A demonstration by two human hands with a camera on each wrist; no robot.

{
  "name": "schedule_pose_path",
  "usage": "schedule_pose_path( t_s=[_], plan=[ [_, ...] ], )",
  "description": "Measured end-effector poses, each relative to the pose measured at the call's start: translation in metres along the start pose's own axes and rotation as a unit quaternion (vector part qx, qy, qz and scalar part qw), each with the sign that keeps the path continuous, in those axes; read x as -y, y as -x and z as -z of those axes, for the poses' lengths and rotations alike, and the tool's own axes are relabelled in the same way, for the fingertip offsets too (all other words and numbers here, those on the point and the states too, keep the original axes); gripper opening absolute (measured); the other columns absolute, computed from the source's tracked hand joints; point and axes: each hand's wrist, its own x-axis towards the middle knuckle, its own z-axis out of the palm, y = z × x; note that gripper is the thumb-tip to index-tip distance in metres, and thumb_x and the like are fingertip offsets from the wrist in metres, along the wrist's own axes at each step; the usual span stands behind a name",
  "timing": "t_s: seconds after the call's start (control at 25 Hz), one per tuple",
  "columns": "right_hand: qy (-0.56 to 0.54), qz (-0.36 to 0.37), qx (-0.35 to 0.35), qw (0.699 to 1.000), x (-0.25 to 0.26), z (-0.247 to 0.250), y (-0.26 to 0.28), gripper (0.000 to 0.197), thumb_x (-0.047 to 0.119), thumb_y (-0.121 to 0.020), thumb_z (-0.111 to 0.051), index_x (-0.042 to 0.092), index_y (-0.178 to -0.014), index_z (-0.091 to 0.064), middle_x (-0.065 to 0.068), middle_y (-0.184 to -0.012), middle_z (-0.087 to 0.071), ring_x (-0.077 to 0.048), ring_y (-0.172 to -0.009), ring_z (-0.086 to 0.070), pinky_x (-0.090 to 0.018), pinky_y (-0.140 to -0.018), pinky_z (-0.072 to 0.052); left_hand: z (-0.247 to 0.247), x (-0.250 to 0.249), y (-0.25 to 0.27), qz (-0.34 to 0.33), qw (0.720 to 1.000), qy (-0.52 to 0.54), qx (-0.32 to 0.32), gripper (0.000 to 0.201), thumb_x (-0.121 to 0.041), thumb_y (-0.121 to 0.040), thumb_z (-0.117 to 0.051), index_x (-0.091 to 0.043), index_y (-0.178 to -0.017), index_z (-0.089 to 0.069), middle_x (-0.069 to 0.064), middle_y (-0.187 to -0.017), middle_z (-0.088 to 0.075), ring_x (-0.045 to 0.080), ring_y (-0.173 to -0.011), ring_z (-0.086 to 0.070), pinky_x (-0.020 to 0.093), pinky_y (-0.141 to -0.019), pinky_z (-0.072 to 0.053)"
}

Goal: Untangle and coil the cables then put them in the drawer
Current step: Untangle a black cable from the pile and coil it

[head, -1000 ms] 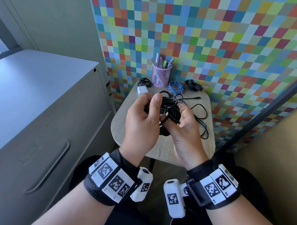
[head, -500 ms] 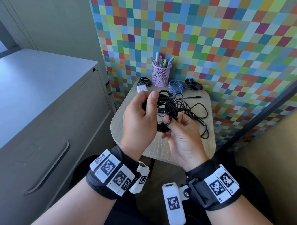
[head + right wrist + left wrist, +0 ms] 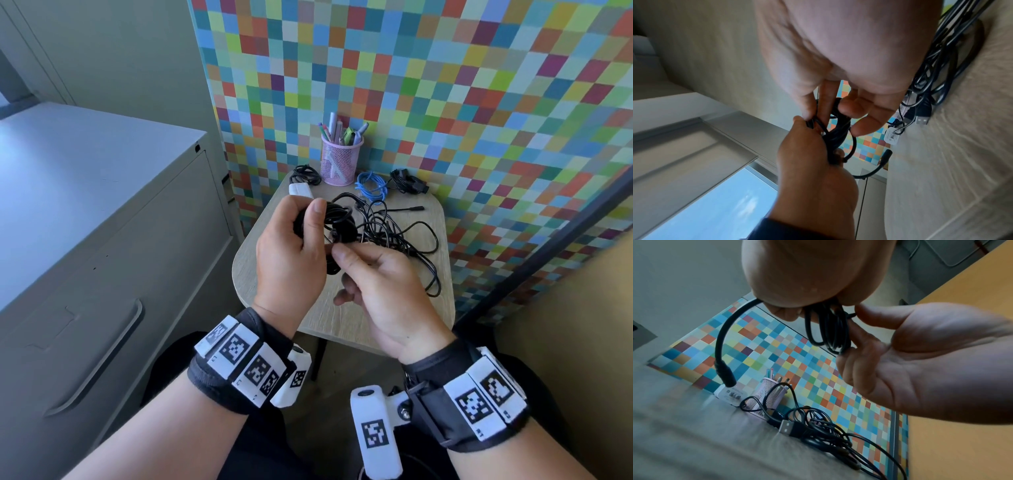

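Both hands are held above the small wooden table [image 3: 274, 274]. At far left, a grey cabinet with a closed drawer [image 3: 102, 308] is seen. A coiled black cable [image 3: 337, 219] is gripped in the left hand [image 3: 291, 260], fingers curled round the bundle, thumb laid over its top; a barrel-plug end [image 3: 725, 374] hangs free below that hand. The coil's near side is pinched between thumb and fingers of the right hand [image 3: 383, 294], which is otherwise loosely spread. Beyond the hands, a loose tangle of black cables [image 3: 404, 240] lies on the table, apart from the held coil. Along the table's back edge, a small black coil [image 3: 305, 174], a white adapter [image 3: 300, 190], a pink mesh pen cup [image 3: 340, 161], a blue coil [image 3: 371, 186] and another black bundle [image 3: 409, 181] are noted.
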Motion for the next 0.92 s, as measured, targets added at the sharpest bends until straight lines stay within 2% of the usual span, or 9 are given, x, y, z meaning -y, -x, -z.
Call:
schedule_pose_path(
  t_s=[0.08, 0.16, 0.32, 0.4, 0.52, 0.64, 0.72, 0.8, 0.92],
  plan=[
    [-0.011, 0.006, 0.012, 1.000, -0.001, -0.002, 0.002, 0.025, 0.017, -0.101, -0.065, 0.023, -0.082, -0.081, 0.006, -0.070, -0.058, -0.011, -0.065, -0.046, -0.034, -0.060, -0.052, 0.002, 0.003, -0.003, 0.021, 1.000, 0.000, 0.000, 0.025, -0.040, -0.105, -0.048, -0.031, -0.082, -0.053, -0.019, -0.065, -0.056, 0.005, -0.062, -0.051, 0.025, -0.059, -0.042],
    [-0.045, 0.001, 0.007, 0.999, -0.001, -0.003, 0.004, 0.026, 0.025, -0.092, -0.062, 0.024, -0.069, -0.074, 0.004, -0.077, -0.060, -0.013, -0.071, -0.052, -0.034, -0.063, -0.053, 0.003, 0.006, -0.007, 0.048, 0.999, 0.008, -0.004, 0.036, -0.037, -0.108, -0.047, -0.030, -0.072, -0.045, -0.012, -0.058, -0.044, 0.007, -0.056, -0.041, 0.029, -0.056, -0.036],
    [-0.061, -0.003, -0.004, 0.998, -0.001, -0.006, 0.007, 0.041, 0.034, -0.094, -0.053, 0.024, -0.055, -0.049, 0.003, -0.071, -0.047, -0.013, -0.076, -0.051, -0.039, -0.077, -0.055, 0.005, 0.012, -0.013, 0.068, 0.997, 0.028, -0.021, 0.045, -0.036, -0.110, -0.045, -0.025, -0.067, -0.038, -0.004, -0.061, -0.040, 0.009, -0.055, -0.035, 0.028, -0.054, -0.033],
    [-0.093, -0.022, -0.019, 0.995, -0.001, -0.008, 0.009, 0.049, 0.032, -0.104, -0.052, 0.020, -0.057, -0.046, -0.003, -0.072, -0.050, -0.018, -0.082, -0.055, -0.049, -0.089, -0.056, 0.005, 0.015, -0.013, 0.083, 0.995, 0.046, -0.016, 0.045, -0.038, -0.110, -0.045, -0.020, -0.069, -0.038, 0.003, -0.062, -0.041, 0.014, -0.057, -0.036, 0.036, -0.055, -0.035],
    [-0.129, -0.045, -0.047, 0.990, -0.003, -0.005, 0.011, 0.048, 0.024, -0.111, -0.045, 0.015, -0.065, -0.044, -0.008, -0.072, -0.054, -0.031, -0.091, -0.055, -0.064, -0.104, -0.051, 0.009, 0.014, -0.011, 0.086, 0.991, 0.060, 0.078, 0.037, -0.041, -0.108, -0.048, -0.021, -0.077, -0.050, -0.001, -0.062, -0.047, 0.014, -0.056, -0.041, 0.035, -0.054, -0.038],
    [-0.109, -0.019, -0.071, 0.991, 0.000, 0.003, 0.011, 0.046, 0.024, -0.111, -0.044, 0.016, -0.066, -0.047, -0.010, -0.072, -0.061, -0.027, -0.085, -0.063, -0.065, -0.103, -0.051, 0.024, 0.009, -0.017, 0.075, 0.973, 0.047, 0.215, 0.033, -0.040, -0.101, -0.059, -0.010, -0.092, -0.065, -0.003, -0.063, -0.060, 0.010, -0.055, -0.052, 0.025, -0.055, -0.045],
    [-0.086, 0.007, -0.084, 0.993, 0.004, 0.010, 0.008, 0.043, 0.022, -0.111, -0.045, 0.016, -0.069, -0.051, -0.009, -0.071, -0.063, -0.024, -0.081, -0.066, -0.063, -0.103, -0.052, 0.034, 0.004, -0.023, 0.081, 0.959, 0.038, 0.268, 0.033, -0.040, -0.101, -0.061, -0.008, -0.092, -0.066, -0.002, -0.069, -0.070, 0.016, -0.054, -0.062, 0.031, -0.056, -0.054],
    [-0.056, 0.035, -0.085, 0.994, 0.010, 0.016, 0.002, 0.037, 0.019, -0.110, -0.046, 0.011, -0.075, -0.056, -0.005, -0.067, -0.062, -0.024, -0.080, -0.066, -0.061, -0.103, -0.051, 0.037, 0.004, -0.027, 0.077, 0.963, 0.028, 0.257, 0.030, -0.039, -0.101, -0.063, -0.012, -0.092, -0.068, 0.001, -0.075, -0.075, 0.023, -0.057, -0.069, 0.037, -0.059, -0.060],
    [-0.005, 0.062, -0.083, 0.995, 0.019, 0.021, -0.002, 0.032, 0.012, -0.109, -0.049, 0.005, -0.082, -0.064, 0.009, -0.065, -0.062, -0.020, -0.077, -0.061, -0.049, -0.090, -0.057, 0.034, 0.011, -0.027, 0.088, 0.983, 0.045, 0.157, 0.023, -0.036, -0.100, -0.066, -0.014, -0.096, -0.072, -0.001, -0.078, -0.076, 0.021, -0.067, -0.075, 0.041, -0.066, -0.064]
  ],
)
